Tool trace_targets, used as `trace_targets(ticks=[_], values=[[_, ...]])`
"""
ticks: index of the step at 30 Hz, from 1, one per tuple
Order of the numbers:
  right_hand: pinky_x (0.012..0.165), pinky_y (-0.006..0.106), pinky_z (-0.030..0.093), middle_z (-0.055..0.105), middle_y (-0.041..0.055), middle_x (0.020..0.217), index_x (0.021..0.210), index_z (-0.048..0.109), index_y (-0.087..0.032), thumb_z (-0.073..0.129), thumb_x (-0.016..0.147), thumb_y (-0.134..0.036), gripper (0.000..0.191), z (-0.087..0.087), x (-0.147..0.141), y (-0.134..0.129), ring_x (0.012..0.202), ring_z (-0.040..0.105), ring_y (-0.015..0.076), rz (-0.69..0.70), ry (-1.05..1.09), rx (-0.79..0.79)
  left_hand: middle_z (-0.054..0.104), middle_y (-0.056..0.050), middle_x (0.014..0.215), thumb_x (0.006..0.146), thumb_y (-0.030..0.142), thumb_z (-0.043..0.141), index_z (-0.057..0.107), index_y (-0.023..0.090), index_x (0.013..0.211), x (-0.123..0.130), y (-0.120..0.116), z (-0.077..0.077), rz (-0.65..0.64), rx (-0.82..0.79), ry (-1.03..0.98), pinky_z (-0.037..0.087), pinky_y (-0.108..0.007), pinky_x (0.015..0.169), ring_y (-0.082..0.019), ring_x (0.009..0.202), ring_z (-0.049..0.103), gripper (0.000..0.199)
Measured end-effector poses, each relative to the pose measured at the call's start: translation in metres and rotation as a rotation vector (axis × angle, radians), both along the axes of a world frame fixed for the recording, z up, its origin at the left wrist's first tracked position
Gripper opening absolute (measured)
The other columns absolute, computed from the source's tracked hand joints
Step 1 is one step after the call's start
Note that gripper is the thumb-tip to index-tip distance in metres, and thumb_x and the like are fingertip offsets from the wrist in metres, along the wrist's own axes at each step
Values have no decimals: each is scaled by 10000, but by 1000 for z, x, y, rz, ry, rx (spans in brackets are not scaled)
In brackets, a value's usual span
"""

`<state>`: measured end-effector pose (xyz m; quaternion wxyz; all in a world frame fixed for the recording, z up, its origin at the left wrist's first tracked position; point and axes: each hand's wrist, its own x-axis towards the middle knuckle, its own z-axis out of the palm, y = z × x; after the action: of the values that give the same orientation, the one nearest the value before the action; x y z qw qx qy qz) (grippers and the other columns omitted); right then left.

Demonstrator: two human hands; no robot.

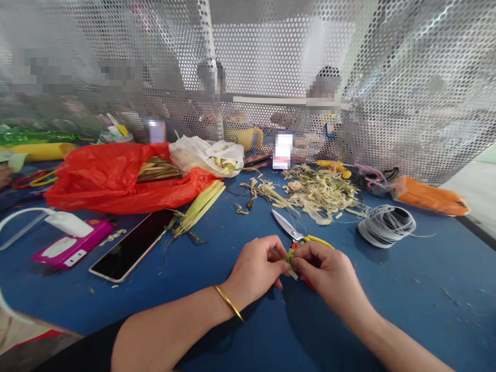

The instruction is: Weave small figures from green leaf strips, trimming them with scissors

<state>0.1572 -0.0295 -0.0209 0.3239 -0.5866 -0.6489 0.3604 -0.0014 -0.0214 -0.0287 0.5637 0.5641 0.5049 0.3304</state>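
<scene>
Between my two hands, low at the centre, is a small piece of pale green plant strip (293, 274). My left hand (260, 265), with a gold bangle on its wrist, pinches it from the left. From the right, my right hand (324, 264) pinches the same piece, its fingertips close to the left ones. Just beyond lie scissors (287, 226) with yellow and red handles, partly hidden by my right hand, blades apart. Dry plant scraps (318, 194) are heaped farther back. A bundle of long yellow-green leaf strips (201, 205) lies to the left.
A red plastic bag (101, 175) holds dried strips, beside a white bag (207, 155). At left are a dark phone (134, 247) and a magenta power strip (73, 245). A spool of grey cord (385, 226) and an orange packet (430, 196) stand right. Perforated metal screen (263, 51) closes the back.
</scene>
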Motion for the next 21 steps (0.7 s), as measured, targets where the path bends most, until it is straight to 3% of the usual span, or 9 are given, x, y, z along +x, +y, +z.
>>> trace_targets(ticks=[9,16,21], values=[[411,191,324,542,-45,493,623,571,-189,617,690,-249,101,1,0,2,440,460,90,-46,145,-116,617,41,579,713,134,582,548,206,766,-2,-3,8,-40,44,70,385,-174,385,-107,405,559,96],[420,191,381,581,-45,518,599,578,-175,633,656,-226,95,4,1,5,435,514,85,-5,265,-224,632,26,620,732,149,577,534,204,794,-1,-4,6,-87,34,56,384,-177,373,-93,388,518,92],[485,212,446,637,-35,595,754,573,-178,650,707,-268,127,7,4,7,503,595,109,63,370,-222,660,19,641,746,182,587,513,200,855,-4,-2,6,-72,40,85,385,-181,362,-93,376,517,133]])
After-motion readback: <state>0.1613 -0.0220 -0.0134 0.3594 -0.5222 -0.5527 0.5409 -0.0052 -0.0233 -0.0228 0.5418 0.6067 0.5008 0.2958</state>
